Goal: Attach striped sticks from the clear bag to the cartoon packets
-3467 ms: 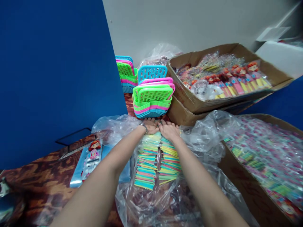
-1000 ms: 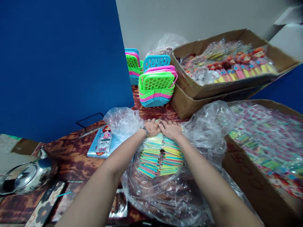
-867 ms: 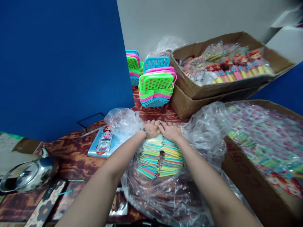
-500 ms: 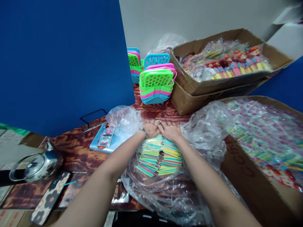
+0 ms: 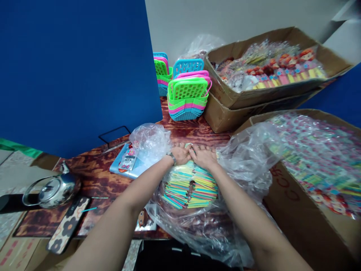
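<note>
Side by side, my left hand [image 5: 180, 153] and my right hand [image 5: 203, 156] lie flat on the far end of a clear plastic bag [image 5: 197, 226]. Their fingers are stretched out and the thumbs nearly meet. Under and in front of them, thin coloured sticks [image 5: 203, 192] in yellow, teal and pink lie in two side-by-side bundles. A bracelet or watch shows at my left wrist. Crumpled clear plastic [image 5: 248, 150] bulges beside my right hand, and another crumpled clear bag [image 5: 152, 141] rests left of my left hand.
Nested plastic baskets [image 5: 187, 107] stand behind my hands. Cardboard boxes [image 5: 225, 99] of bagged doll-headed items fill the right, one [image 5: 299, 203] close by my right forearm. At left are a metal kettle [image 5: 56, 190], a flower-patterned phone case [image 5: 69, 226] and a blue packet [image 5: 121, 165].
The view has shifted slightly, so things at the left sit further right and higher. Both hands stay pressed on the same spot of the bag.
</note>
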`<action>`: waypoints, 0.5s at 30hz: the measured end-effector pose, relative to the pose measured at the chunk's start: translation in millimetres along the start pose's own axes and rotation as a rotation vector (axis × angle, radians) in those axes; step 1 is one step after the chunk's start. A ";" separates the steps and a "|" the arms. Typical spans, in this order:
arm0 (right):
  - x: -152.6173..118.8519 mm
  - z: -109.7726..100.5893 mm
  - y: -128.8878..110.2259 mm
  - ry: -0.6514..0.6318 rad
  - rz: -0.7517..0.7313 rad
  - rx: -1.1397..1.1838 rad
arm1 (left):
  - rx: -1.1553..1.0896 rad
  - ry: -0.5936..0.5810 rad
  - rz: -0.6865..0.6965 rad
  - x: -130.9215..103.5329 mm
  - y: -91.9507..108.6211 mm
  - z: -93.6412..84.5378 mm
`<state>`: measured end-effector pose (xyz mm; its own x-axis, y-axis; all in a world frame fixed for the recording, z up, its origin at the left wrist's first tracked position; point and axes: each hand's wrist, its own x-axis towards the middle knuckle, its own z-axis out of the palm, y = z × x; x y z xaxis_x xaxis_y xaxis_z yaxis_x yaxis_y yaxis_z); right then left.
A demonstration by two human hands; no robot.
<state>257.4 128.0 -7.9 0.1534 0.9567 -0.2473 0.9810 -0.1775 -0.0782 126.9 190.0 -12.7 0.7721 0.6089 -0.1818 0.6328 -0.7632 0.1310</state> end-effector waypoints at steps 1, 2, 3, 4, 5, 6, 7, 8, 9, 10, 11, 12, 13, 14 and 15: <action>-0.7 0.2 -0.1 0.001 0.000 0.001 | 0.001 -0.001 0.000 -0.6 0.3 0.2; -1.2 0.2 -0.1 0.001 -0.001 0.002 | 0.002 -0.001 -0.002 -1.3 0.7 0.0; -1.6 0.2 -0.1 0.000 -0.002 0.002 | 0.005 0.000 -0.004 -2.1 1.1 -0.4; -1.7 0.0 0.2 -0.002 -0.006 0.004 | 0.008 0.002 -0.007 -2.9 1.4 -0.9; -1.5 -0.4 0.5 -0.005 -0.010 0.005 | 0.010 0.005 -0.011 -3.6 1.7 -1.4; -1.0 -1.0 1.0 -0.012 -0.017 0.007 | 0.013 0.010 -0.016 -4.2 1.8 -1.9; -0.1 -1.7 1.7 -0.020 -0.025 0.009 | 0.013 0.014 -0.020 -4.6 1.8 -2.2; 1.1 -2.7 2.5 -0.031 -0.034 0.010 | 0.012 0.018 -0.023 -4.9 1.6 -2.4; 2.5 -3.9 3.4 -0.045 -0.044 0.011 | 0.009 0.021 -0.025 -5.0 1.3 -2.5; 4.2 -5.4 4.4 -0.060 -0.053 0.012 | 0.004 0.024 -0.026 -5.0 1.1 -2.4; 5.9 -6.9 5.6 -0.075 -0.063 0.013 | -0.002 0.027 -0.027 -5.0 0.9 -2.2; 7.7 -8.5 6.9 -0.091 -0.072 0.015 | -0.009 0.031 -0.027 -5.0 0.7 -1.9; 9.4 -10.1 8.4 -0.106 -0.082 0.017 | -0.016 0.036 -0.026 -5.0 0.7 -1.5; 10.9 -11.6 10.0 -0.119 -0.093 0.020 | -0.022 0.041 -0.024 -5.0 0.8 -1.1; 12.2 -13.2 11.8 -0.130 -0.102 0.022 | -0.029 0.045 -0.023 -5.1 1.0 -0.7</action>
<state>272.4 140.6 0.9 0.0354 0.9325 -0.3595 0.9876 -0.0878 -0.1304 123.6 186.3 -10.9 0.7589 0.6358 -0.1407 0.6512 -0.7428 0.1555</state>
